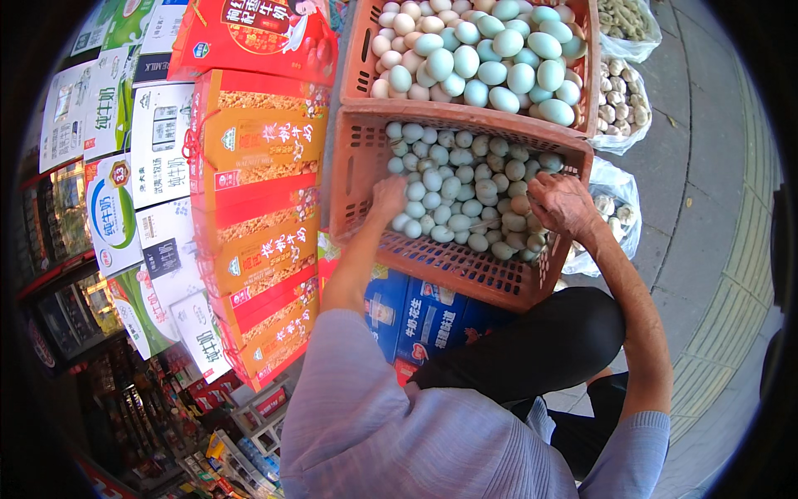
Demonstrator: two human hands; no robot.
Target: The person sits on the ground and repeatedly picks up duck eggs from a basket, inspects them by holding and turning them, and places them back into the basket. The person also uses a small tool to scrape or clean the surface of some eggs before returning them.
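Observation:
A plastic crate (365, 150) stands before me, tilted towards me, with many small pale blue-green eggs (449, 181) on its floor. Inside its left part, my left hand (389, 196) is at the edge of the eggs, its fingers curled and partly hidden. My right hand (561, 203) is bent over the eggs at the crate's right end, close to the side wall. Whether either hand holds an egg cannot be made out. A brownish egg (519, 204) lies just left of my right hand.
Beyond is a second crate (355, 50) heaped with larger blue-green and pinkish eggs (492, 50). Garlic bulbs (623, 96) in plastic bags stand at the right on the pavement (698, 150). Walnut milk cartons (262, 143) are stacked at the left. Blue cartons (430, 312) sit below the near crate.

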